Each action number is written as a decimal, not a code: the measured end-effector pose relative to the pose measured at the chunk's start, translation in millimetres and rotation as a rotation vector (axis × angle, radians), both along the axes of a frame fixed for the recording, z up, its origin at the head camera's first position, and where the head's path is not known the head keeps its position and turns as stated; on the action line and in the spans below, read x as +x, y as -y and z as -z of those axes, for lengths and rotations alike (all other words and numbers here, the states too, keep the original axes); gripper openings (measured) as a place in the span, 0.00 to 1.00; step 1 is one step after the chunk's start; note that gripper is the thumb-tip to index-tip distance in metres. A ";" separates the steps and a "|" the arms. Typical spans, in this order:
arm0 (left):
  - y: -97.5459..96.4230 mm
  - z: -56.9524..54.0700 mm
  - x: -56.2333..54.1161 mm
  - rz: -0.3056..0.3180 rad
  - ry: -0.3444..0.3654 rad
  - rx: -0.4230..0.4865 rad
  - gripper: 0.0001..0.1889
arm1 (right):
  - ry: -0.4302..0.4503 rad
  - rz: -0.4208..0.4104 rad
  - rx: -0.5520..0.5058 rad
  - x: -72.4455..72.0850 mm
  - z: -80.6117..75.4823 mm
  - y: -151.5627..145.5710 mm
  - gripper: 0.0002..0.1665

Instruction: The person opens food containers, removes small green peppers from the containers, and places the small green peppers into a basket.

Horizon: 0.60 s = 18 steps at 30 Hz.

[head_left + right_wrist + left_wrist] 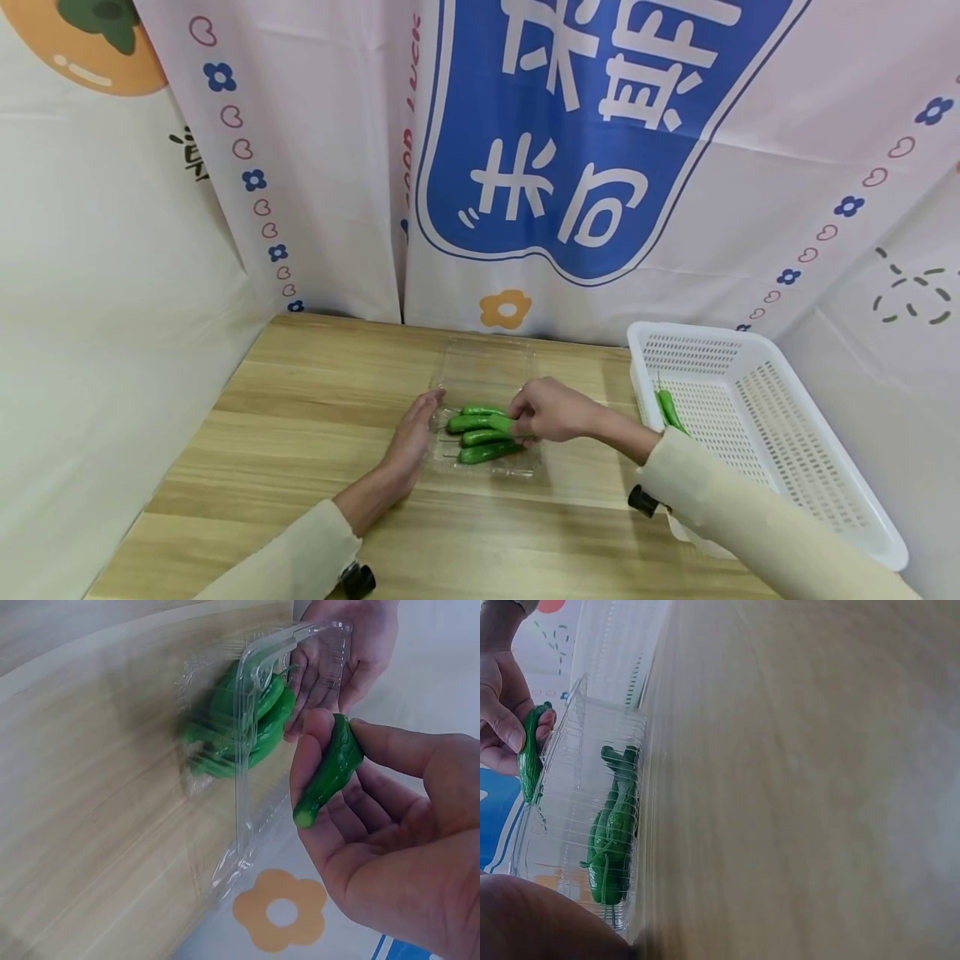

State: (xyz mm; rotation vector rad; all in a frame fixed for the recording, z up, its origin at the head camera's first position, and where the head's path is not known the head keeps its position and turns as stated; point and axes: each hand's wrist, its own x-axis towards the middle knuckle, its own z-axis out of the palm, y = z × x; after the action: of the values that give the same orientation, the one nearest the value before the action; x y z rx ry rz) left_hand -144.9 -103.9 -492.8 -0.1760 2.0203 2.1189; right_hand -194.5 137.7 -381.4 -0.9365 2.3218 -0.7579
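Note:
My right hand pinches a green chili pepper between thumb and fingers, above a clear plastic clamshell box. Several more green peppers lie side by side in the box, stems pointing left. The box's lid is folded back toward the wall. Along the box's left side stands my left hand, fingers extended against the wall of the box and gripping nothing. In the left wrist view, the held pepper shows at the box's upper edge, outside the pile.
A white perforated basket stands on the right of the wooden table, partly behind my right forearm. At its left side lies a green pepper, partly covered by the sleeve. Printed cloth hangs behind the table.

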 end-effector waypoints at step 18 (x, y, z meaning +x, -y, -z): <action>0.7 -1.4 0.4 0.015 -0.005 0.002 0.29 | -0.054 0.160 -0.031 -3.4 -23.7 -29.0 0.06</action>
State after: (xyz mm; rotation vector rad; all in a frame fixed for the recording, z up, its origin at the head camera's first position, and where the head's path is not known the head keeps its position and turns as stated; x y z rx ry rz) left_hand -144.5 -104.6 -491.5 -0.1555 2.0163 2.1143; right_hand -197.9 166.7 -357.7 -0.8008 2.4611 -0.8448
